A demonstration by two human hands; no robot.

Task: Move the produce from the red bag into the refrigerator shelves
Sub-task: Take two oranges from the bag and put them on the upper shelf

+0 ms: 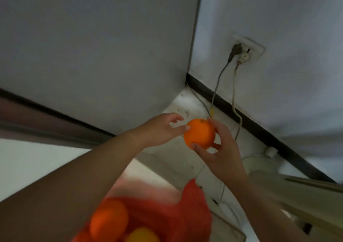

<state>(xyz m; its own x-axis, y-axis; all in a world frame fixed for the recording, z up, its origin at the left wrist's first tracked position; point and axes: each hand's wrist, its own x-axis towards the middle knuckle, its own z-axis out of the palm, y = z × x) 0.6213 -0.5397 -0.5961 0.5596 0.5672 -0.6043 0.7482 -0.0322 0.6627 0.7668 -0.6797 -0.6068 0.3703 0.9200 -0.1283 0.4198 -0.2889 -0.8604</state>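
An orange [199, 135] is held in the air above the floor. My right hand [220, 152] grips it from the right and below, thumb and fingers curled round it. My left hand [159, 129] reaches in from the left with its fingers loosely spread; one fingertip touches the orange's left side. A red bag [185, 212] sits at the bottom of the view, blurred, with an orange fruit [109, 217] and a yellow fruit [143, 235] inside. The grey refrigerator side [92, 46] fills the upper left.
A wall socket [245, 53] with two plugs is on the white wall to the right; their cables [218, 82] hang down to the floor along a dark skirting board [259, 128]. A pale object [297, 195] juts in at the lower right.
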